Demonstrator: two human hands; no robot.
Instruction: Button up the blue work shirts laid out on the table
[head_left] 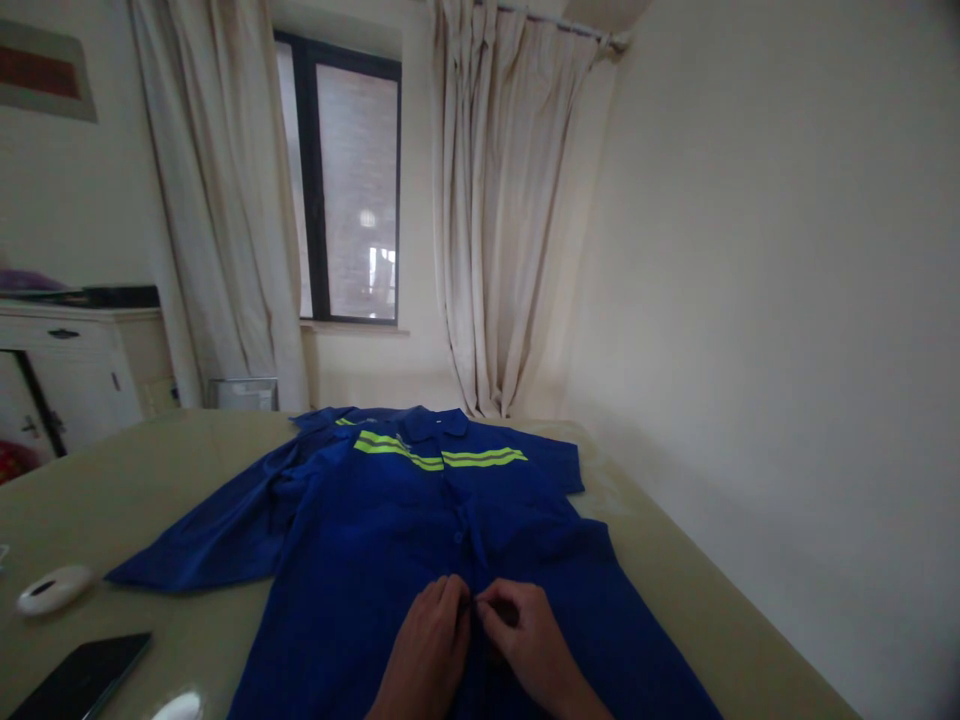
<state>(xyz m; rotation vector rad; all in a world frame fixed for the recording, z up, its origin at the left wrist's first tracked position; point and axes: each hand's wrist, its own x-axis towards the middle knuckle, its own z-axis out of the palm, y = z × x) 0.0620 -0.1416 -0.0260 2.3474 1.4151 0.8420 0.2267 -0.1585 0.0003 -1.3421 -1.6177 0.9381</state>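
Note:
A dark blue work shirt (360, 530) with yellow-green reflective stripes lies spread out, its collar at the far end. My left hand (435, 630) and my right hand (521, 625) meet at its front opening, low on the shirt. Both sets of fingers are pinched together on the placket edges, their tips almost touching. Whatever small part sits between the fingertips is too dark to make out. Above the hands, a button (459, 538) shows on the placket. Beneath the shirt on the left, another blue garment (322, 415) with a bright stripe partly shows.
The shirt rests on a greenish table (187, 450). To the left lie a white oval object (54, 590) and a dark phone-like slab (82, 675). A wall (787, 350) runs along the table's right side. Curtains (502, 200) hang beyond the far edge.

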